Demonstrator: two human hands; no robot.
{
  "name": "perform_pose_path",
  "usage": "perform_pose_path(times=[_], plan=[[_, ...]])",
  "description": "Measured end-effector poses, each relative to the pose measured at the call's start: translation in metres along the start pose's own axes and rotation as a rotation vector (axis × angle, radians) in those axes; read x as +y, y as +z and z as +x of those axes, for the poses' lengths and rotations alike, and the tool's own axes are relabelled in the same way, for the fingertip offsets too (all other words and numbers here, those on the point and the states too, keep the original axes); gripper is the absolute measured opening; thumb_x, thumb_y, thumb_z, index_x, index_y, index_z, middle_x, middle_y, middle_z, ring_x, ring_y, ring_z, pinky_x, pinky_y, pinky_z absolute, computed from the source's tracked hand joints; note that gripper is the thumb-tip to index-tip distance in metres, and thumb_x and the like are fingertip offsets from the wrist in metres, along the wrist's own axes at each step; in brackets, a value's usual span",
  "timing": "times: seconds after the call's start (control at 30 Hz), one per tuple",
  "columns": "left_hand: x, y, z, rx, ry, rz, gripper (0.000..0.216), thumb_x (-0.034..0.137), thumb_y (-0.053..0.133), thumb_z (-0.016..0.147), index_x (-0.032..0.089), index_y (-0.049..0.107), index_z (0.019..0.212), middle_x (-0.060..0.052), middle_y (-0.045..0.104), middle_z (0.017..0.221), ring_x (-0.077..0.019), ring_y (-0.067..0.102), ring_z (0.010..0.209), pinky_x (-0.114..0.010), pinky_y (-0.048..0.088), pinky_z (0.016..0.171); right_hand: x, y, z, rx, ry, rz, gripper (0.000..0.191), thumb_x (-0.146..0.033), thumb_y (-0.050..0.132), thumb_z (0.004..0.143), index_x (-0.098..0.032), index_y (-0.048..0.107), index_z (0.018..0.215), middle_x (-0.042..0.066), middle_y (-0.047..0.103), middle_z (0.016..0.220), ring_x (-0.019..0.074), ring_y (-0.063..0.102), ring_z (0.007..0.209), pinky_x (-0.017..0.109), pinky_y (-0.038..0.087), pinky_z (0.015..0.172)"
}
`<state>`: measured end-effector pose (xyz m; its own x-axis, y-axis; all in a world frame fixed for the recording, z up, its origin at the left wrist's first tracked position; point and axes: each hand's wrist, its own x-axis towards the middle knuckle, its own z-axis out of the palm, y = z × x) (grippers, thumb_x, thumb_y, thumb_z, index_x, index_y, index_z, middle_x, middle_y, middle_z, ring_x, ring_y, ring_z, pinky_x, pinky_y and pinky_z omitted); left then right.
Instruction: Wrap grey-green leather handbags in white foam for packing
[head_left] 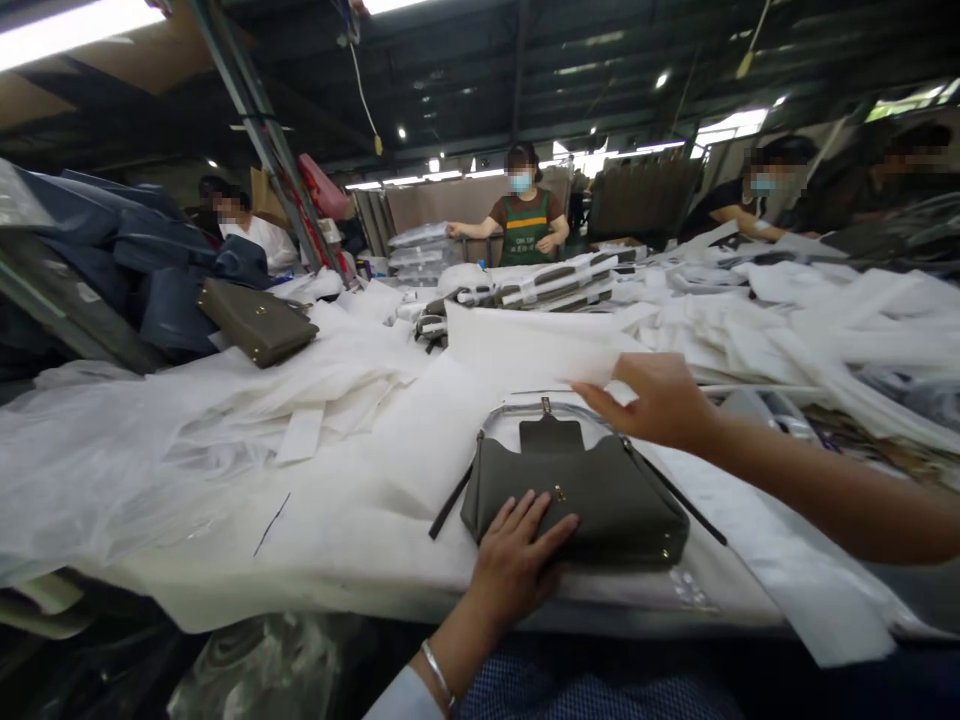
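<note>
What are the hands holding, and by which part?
Right hand appears to pinch a white sheet by its edge; left hand rests on the bag, gripping nothing.

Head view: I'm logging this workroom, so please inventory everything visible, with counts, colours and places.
Front handbag: one, dark olive, on the table
Other handbag: one, olive, left, beside blue material
blue material: one heap, dark blue, far left
White sheets: many, white, across the table
Clear plastic: uncounted, translucent, left
Partly wrapped items: several, dark and white, centre back
Post: one, grey, back left
Lights: several, white, overhead
Co-workers: at least four, varied clothing, background
Bracelet: one, silver, left wrist
Left hand: one, bare, spread on the front handbag
Right hand: one, bare, at a sheet's edge, grip unclear
</note>
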<state>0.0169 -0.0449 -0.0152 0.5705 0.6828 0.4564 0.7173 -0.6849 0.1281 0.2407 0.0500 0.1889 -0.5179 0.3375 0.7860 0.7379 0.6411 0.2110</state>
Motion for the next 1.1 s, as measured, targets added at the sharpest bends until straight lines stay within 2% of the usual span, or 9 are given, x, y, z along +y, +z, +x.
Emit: perform_pose_path(times=[0.07, 0.13, 0.2, 0.33, 0.47, 0.57, 0.87, 1.0, 1.1], plan=[[0.001, -0.002, 0.001, 0.001, 0.002, 0.003, 0.061, 0.041, 0.057, 0.093, 0.036, 0.037, 0.150, -0.006, 0.039, 0.156, -0.0271, 0.039, 0.142, -0.048, 0.036, 0.115, -0.021, -0.012, -0.029, -0.208, -0.083, 0.015, 0.022, -0.033, 0.051, 0.095, -0.020, 0.057, 0.077, 0.003, 0.064, 0.065, 0.0163, 0.058, 0.056, 0.028, 0.033, 0.052], [0.002, -0.003, 0.002, 0.006, 0.006, 0.006, 0.058, 0.041, 0.056, 0.093, 0.035, 0.039, 0.149, -0.007, 0.041, 0.155, -0.0273, 0.040, 0.142, -0.048, 0.036, 0.114, -0.044, -0.019, -0.054, -0.434, -0.046, 0.091, 0.019, -0.024, 0.045, 0.096, -0.019, 0.062, 0.089, 0.004, 0.069, 0.076, 0.0162, 0.062, 0.062, 0.027, 0.037, 0.054], [0.003, -0.003, 0.002, 0.022, 0.000, -0.004, 0.052, 0.041, 0.057, 0.093, 0.031, 0.048, 0.144, -0.008, 0.047, 0.150, -0.0275, 0.043, 0.139, -0.049, 0.036, 0.115, -0.061, -0.021, -0.071, -0.645, 0.026, 0.246, 0.024, -0.030, 0.047, 0.097, -0.018, 0.064, 0.108, 0.008, 0.072, 0.098, 0.0185, 0.068, 0.079, 0.026, 0.045, 0.063], [0.004, -0.003, 0.002, 0.035, -0.010, -0.044, 0.039, 0.044, 0.058, 0.092, 0.024, 0.063, 0.126, -0.010, 0.062, 0.133, -0.0267, 0.052, 0.130, -0.048, 0.034, 0.116, -0.053, -0.016, -0.087, -0.904, 0.011, 0.545, 0.066, -0.055, 0.062, 0.087, -0.022, 0.050, 0.143, 0.012, 0.053, 0.145, 0.0266, 0.057, 0.124, 0.035, 0.046, 0.100], [0.005, -0.005, 0.003, 0.005, -0.013, -0.041, 0.040, 0.042, 0.057, 0.093, 0.028, 0.059, 0.131, -0.010, 0.056, 0.141, -0.0268, 0.048, 0.135, -0.049, 0.036, 0.115, -0.010, -0.002, -0.102, -0.905, -0.042, 0.472, 0.070, -0.062, 0.065, 0.083, -0.025, 0.054, 0.141, 0.011, 0.050, 0.148, 0.0339, 0.043, 0.136, 0.050, 0.032, 0.112], [0.005, -0.005, 0.003, 0.015, -0.013, -0.048, 0.036, 0.040, 0.058, 0.092, 0.027, 0.063, 0.125, -0.010, 0.057, 0.139, -0.0270, 0.049, 0.133, -0.049, 0.036, 0.115, 0.004, 0.007, -0.114, -0.954, -0.015, 0.450, 0.067, -0.063, 0.058, 0.087, -0.026, 0.053, 0.142, 0.013, 0.048, 0.149, 0.0332, 0.050, 0.130, 0.050, 0.036, 0.108], [0.007, -0.009, 0.004, 0.027, -0.041, -0.080, 0.052, 0.046, 0.064, 0.087, 0.034, 0.053, 0.136, -0.004, 0.058, 0.138, -0.0250, 0.051, 0.128, -0.046, 0.036, 0.115, -0.028, 0.027, -0.112, -0.900, 0.079, 0.469, 0.049, -0.055, 0.047, 0.096, -0.025, 0.066, 0.129, 0.014, 0.066, 0.127, 0.0304, 0.062, 0.113, 0.050, 0.044, 0.103], [0.008, -0.010, 0.005, 0.036, -0.047, -0.084, 0.053, 0.049, 0.065, 0.086, 0.035, 0.054, 0.136, -0.006, 0.064, 0.125, -0.0262, 0.056, 0.120, -0.045, 0.042, 0.108, -0.036, 0.041, -0.125, -0.913, 0.125, 0.498, 0.058, -0.058, 0.041, 0.097, -0.030, 0.044, 0.148, 0.010, 0.041, 0.155, 0.0353, 0.034, 0.143, 0.059, 0.029, 0.115], [0.007, -0.008, 0.004, 0.039, -0.029, -0.077, 0.047, 0.048, 0.063, 0.087, 0.034, 0.058, 0.132, -0.007, 0.066, 0.122, -0.0263, 0.057, 0.119, -0.043, 0.044, 0.105, -0.038, 0.046, -0.136, -0.975, 0.132, 0.561, 0.057, -0.054, 0.037, 0.100, -0.039, 0.026, 0.154, 0.004, 0.030, 0.160, 0.0329, 0.025, 0.147, 0.062, 0.022, 0.117]])
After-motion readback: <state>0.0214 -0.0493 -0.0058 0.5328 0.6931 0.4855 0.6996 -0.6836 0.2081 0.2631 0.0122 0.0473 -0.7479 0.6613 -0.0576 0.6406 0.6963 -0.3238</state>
